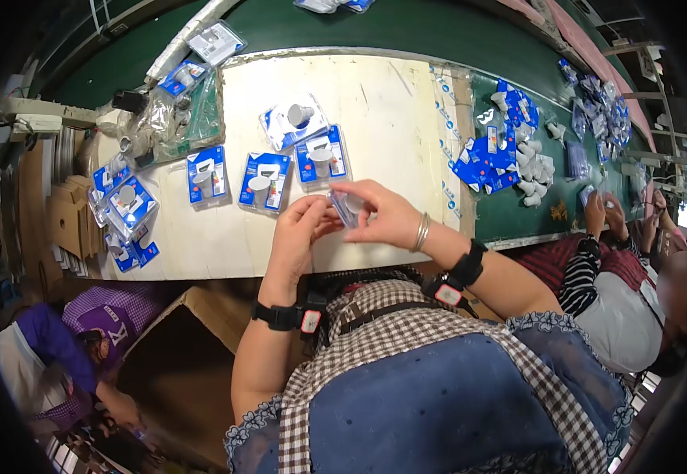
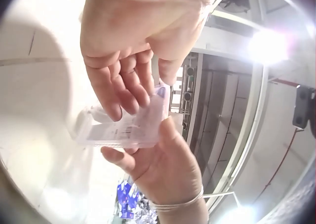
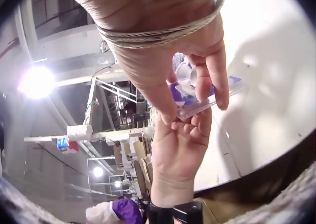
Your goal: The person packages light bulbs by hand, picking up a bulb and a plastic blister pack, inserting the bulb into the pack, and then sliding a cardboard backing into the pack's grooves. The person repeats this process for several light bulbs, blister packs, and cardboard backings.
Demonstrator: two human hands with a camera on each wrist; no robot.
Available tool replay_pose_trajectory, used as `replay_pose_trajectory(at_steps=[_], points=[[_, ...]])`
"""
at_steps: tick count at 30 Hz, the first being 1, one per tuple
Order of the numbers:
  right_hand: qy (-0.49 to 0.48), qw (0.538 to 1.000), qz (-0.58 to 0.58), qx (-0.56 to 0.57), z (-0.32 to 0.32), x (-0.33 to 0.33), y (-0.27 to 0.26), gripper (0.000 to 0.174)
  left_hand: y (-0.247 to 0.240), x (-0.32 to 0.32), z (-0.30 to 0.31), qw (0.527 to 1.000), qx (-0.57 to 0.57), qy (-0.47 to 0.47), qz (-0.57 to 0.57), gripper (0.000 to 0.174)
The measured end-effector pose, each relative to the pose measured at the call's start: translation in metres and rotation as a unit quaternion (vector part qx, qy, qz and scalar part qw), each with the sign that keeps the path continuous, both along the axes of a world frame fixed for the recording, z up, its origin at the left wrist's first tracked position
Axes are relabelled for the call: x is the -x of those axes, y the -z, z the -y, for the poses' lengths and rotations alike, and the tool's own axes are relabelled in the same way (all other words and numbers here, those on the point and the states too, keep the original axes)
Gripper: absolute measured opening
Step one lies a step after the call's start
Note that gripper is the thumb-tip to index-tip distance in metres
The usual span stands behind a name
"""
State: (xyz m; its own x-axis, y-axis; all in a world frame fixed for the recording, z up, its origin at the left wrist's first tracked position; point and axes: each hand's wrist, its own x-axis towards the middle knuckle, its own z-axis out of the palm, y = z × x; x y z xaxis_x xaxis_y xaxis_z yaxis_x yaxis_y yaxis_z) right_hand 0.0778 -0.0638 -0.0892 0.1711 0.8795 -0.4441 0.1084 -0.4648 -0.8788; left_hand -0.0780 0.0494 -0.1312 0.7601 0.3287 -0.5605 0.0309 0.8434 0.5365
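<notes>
While the pack (image 1: 349, 210) hangs over the near edge of the tabletop (image 1: 375, 110), both hands pinch it: the left hand (image 1: 294, 233) curls round one end and the right hand (image 1: 387, 215) has thumb and fingers on the other, so its long side runs hand to hand, neither nearer. Inside it sit a blue card (image 3: 177, 93) and a white piece (image 3: 183, 75). More filled packs (image 1: 264, 180) lie flat just beyond; the box (image 1: 178, 347) below is too dark to read

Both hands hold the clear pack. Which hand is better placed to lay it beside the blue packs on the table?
Probably the left hand: it grips the pack on the side toward the blue packs, while the right hand would have to reach across.
</notes>
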Motion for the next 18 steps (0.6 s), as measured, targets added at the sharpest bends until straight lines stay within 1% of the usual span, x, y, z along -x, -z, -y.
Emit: replay_pose_trajectory(at_steps=[1,2,3,7,9,13,16,18], points=[[-0.012,1.000,0.021,-0.004,0.001,0.005,-0.003,0.076,-0.005,-0.002,-0.005,1.000,-0.004,-0.004,0.001,0.015],[-0.023,0.999,0.039,-0.005,0.004,0.010,-0.005,0.076,-0.011,-0.001,-0.007,0.998,-0.048,0.015,-0.031,0.016],[-0.011,0.999,0.046,-0.024,0.007,0.013,-0.001,0.077,-0.014,0.001,-0.006,0.993,-0.092,0.034,-0.064,0.017],[-0.018,0.996,0.074,-0.035,0.006,0.011,0.003,0.076,-0.004,0.000,-0.008,0.994,-0.079,0.036,-0.060,0.018],[-0.018,0.998,0.047,-0.033,0.006,0.010,0.005,0.076,-0.003,-0.001,-0.006,0.997,-0.043,0.017,-0.066,0.019],[-0.022,0.998,0.056,-0.033,0.006,0.012,0.003,0.075,-0.001,0.000,-0.003,0.997,-0.049,0.013,-0.052,0.019],[-0.012,0.998,0.049,-0.035,0.006,0.013,0.005,0.075,-0.001,-0.001,-0.002,0.997,-0.054,0.013,-0.061,0.020],[-0.001,0.999,0.037,-0.035,0.006,0.011,0.006,0.075,-0.006,-0.002,-0.002,0.997,-0.064,0.002,-0.045,0.021]])
